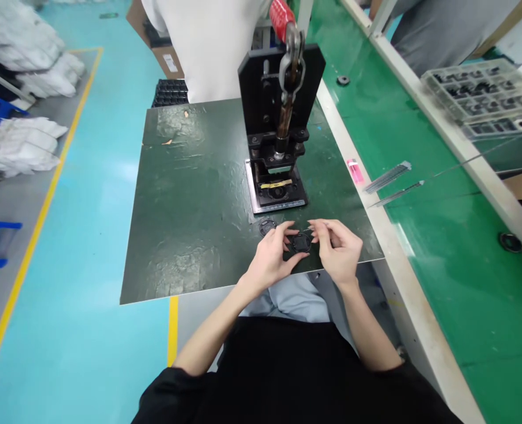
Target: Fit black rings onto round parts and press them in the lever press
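Note:
Near the front edge of the dark green table (172,200), my left hand (273,254) has its thumb and fingers round a black round part (301,242). My right hand (338,247) is at the right side of that part, thumb and index finger pinched together; what they hold is too small to name. A second black ring-shaped part (267,227) lies on the table just beyond my left hand, partly covered by it. Behind both hands stands a black hand press (278,118) with a red-covered handle (281,17) and a yellow strip (276,184) across its base.
A green conveyor surface (419,153) runs along the right, with thin metal rods (388,176), a pink piece (355,171) and black rings (510,242). A compartment tray (481,88) sits at the upper right. A person in white (216,47) is beyond the table.

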Demonstrator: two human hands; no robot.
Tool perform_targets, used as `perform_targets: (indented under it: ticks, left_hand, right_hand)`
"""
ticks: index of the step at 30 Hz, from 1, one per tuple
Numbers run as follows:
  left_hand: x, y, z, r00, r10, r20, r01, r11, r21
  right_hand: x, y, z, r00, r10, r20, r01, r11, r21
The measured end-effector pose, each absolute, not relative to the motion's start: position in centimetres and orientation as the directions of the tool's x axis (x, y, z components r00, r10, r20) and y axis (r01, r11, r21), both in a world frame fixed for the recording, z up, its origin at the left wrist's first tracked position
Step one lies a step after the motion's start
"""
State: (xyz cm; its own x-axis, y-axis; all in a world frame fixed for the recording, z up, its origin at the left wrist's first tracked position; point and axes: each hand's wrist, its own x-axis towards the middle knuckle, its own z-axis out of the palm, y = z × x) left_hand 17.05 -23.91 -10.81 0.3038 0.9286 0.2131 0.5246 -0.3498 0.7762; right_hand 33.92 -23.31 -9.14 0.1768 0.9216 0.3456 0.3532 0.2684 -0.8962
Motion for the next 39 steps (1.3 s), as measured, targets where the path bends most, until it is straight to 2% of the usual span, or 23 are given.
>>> perform_targets:
  ticks: [6,11,22,26,29,31,34,37,39]
  left_hand:
    - [17.2,-23.8,-11.0,0.302,0.933,0.197,0.496,-0.331,0.803]
    - [17.3,-24.0,-11.0,0.317,0.93,0.186,0.514,-0.333,0.791]
    - [17.4,-24.0,-11.2,0.346,0.916,0.204,0.513,-0.367,0.776]
    - [17.4,-24.0,-11.1,0.342,0.917,0.206,0.515,-0.365,0.775]
    - [17.5,-24.0,-11.1,0.334,0.918,0.212,0.498,-0.363,0.788]
    - [17.4,-24.0,-11.2,0.327,0.921,0.214,0.48,-0.357,0.802]
    - [17.4,-24.0,-11.2,0.306,0.932,0.194,0.46,-0.323,0.827]
    - [17.4,-24.0,-11.2,0.278,0.946,0.167,0.449,-0.282,0.848]
    - [17.4,-24.0,-11.2,0.263,0.952,0.157,0.447,-0.264,0.855]
  right_hand:
    - [32.2,-17.2,-7.1,0.136,0.912,0.387,0.283,0.338,-0.898]
    - [30.7,-12.3,-7.9,0.029,0.912,0.409,0.294,0.384,-0.875]
    - [30.3,-11.9,-8.5,-0.079,0.897,0.434,0.451,0.42,-0.787]
    - [30.1,-11.5,-8.7,-0.111,0.888,0.447,0.452,0.446,-0.773]
    - [30.4,-11.8,-8.6,-0.082,0.871,0.484,0.409,0.473,-0.781]
    - [31.1,-12.8,-8.0,0.017,0.857,0.514,0.394,0.467,-0.792]
    - [32.8,-16.1,-7.0,0.134,0.883,0.451,0.384,0.373,-0.844]
    - [34.5,-20.1,-7.3,0.071,0.948,0.312,0.412,0.257,-0.874]
    - [35.1,-22.2,-8.4,0.032,0.962,0.272,0.452,0.229,-0.862]
